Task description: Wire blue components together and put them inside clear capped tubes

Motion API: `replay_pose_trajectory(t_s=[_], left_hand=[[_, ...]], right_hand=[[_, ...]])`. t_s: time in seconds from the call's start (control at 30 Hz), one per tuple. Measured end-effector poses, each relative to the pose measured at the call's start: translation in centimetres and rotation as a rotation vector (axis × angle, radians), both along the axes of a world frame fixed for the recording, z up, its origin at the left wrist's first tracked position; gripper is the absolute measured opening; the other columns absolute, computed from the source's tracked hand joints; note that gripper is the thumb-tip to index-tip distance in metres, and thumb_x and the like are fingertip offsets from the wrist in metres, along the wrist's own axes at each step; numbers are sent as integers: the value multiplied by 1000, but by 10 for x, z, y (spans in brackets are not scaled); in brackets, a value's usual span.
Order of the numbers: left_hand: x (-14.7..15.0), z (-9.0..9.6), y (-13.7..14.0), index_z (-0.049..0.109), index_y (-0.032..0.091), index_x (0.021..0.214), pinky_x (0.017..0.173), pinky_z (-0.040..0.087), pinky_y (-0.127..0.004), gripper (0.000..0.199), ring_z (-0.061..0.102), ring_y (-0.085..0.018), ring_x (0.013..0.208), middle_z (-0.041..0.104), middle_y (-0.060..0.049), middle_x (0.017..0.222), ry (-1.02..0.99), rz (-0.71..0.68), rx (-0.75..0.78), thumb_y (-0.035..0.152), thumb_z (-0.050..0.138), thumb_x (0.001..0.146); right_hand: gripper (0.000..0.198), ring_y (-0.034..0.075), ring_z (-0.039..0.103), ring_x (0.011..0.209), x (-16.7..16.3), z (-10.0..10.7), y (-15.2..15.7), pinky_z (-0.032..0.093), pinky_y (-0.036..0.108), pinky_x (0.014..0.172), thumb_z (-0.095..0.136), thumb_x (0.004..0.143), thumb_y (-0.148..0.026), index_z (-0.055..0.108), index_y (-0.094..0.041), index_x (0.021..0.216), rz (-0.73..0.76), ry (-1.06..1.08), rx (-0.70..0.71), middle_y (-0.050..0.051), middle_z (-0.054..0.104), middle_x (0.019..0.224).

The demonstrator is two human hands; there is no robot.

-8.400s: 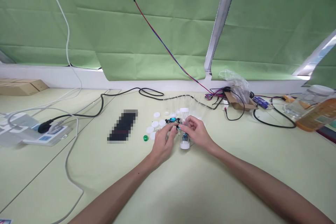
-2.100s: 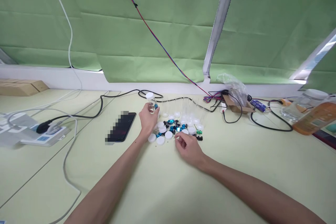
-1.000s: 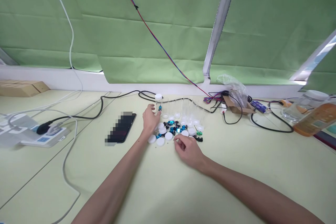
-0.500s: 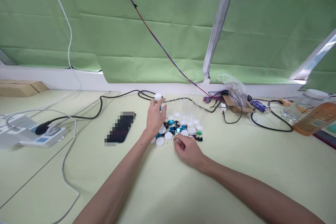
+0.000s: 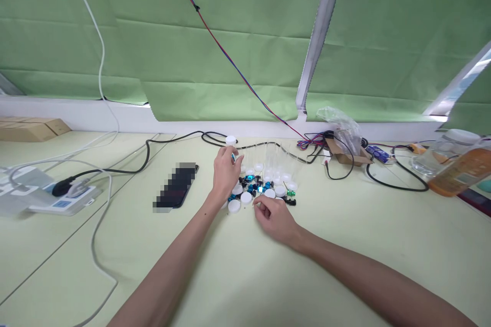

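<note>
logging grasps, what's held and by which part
Left hand at the white-capped tube, just below its top; grip can't be told. Right hand: nothing visibly held.

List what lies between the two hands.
In the head view, white caps and small blue and black parts lie between the left hand and right hand.

Bare left hand [image 5: 226,171], bare right hand [image 5: 277,218], left forearm [image 5: 186,245] with 1 speck [image 5: 205,213]
</note>
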State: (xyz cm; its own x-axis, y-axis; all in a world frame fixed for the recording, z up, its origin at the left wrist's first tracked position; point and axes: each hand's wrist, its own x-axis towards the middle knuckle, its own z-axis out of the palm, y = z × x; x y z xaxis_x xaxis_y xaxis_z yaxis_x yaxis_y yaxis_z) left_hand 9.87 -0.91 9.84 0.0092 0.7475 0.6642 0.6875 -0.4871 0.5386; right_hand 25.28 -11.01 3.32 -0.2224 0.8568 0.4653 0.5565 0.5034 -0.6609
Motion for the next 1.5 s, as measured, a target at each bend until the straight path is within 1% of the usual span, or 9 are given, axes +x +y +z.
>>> replay_pose_trajectory(t_s=[0.17, 0.3, 0.43, 0.53, 0.67, 0.83, 1.1, 1.23, 1.5], left_hand=[[-1, 3, -7, 56, 20, 85, 68, 44, -29, 4, 50, -12, 58, 58, -4, 92, -29, 26, 58, 23, 57, 86], [-3, 13, -25, 57, 21, 101, 74, 45, -30, 16, 52, -14, 66, 60, -4, 91, -47, 85, 175, 27, 58, 86], [-4, 15, -54, 54, 21, 109, 72, 47, -30, 27, 52, -13, 66, 60, -4, 93, -43, 25, 303, 27, 62, 84], [-2, 8, -76, 52, 21, 111, 67, 48, -28, 32, 51, -12, 63, 60, -3, 90, -45, -48, 352, 23, 65, 82], [0, -9, -92, 50, 22, 113, 62, 48, -27, 36, 51, -12, 62, 61, -5, 91, -43, -102, 338, 22, 66, 81], [3, -25, -97, 49, 23, 116, 60, 49, -28, 38, 52, -12, 64, 60, -5, 90, -69, -176, 287, 21, 65, 82], [9, -29, -102, 47, 24, 119, 59, 47, -27, 38, 50, -12, 62, 59, -4, 89, -42, -246, 201, 20, 62, 85], [10, -33, -101, 46, 24, 123, 61, 48, -27, 41, 52, -13, 63, 61, -4, 92, -65, -242, 93, 23, 62, 85], [11, -41, -96, 56, 22, 108, 67, 47, -31, 21, 59, -19, 78, 63, -5, 89, -20, -260, -64, 28, 59, 88]], right_hand=[[14, 11, 47, 51, 0, 0, 0, 37, 22, 54, 50, 85, -17, 64, -19, 87, 0, 8, 2, -3, 53, 57], [14, 11, 47, 51, 0, -1, -1, 37, 22, 54, 50, 85, -17, 64, -20, 87, 0, 8, 1, -3, 54, 58], [15, 11, 48, 51, 0, -1, -1, 37, 22, 54, 49, 86, -18, 63, -20, 88, 9, 21, -13, -3, 54, 59], [14, 11, 48, 52, 0, -1, -1, 37, 22, 55, 49, 86, -18, 63, -19, 88, 2, 25, -6, -3, 53, 58], [15, 11, 47, 51, 1, 0, -2, 37, 22, 54, 48, 88, -19, 63, -19, 91, 8, 44, -1, -4, 52, 59], [17, 10, 44, 48, 1, 3, -3, 35, 21, 50, 47, 90, -23, 61, -18, 98, -17, 100, 2, -5, 49, 57], [19, 10, 42, 47, 2, 7, -6, 35, 22, 50, 43, 93, -26, 60, -18, 98, -44, 157, 30, -4, 47, 58], [19, 11, 43, 48, 2, 7, -5, 35, 22, 50, 43, 92, -25, 59, -17, 97, -54, 159, 29, -3, 49, 60], [19, 12, 47, 50, 4, 0, 0, 38, 24, 51, 44, 90, -19, 62, -16, 98, -89, 106, 121, -1, 55, 62]])
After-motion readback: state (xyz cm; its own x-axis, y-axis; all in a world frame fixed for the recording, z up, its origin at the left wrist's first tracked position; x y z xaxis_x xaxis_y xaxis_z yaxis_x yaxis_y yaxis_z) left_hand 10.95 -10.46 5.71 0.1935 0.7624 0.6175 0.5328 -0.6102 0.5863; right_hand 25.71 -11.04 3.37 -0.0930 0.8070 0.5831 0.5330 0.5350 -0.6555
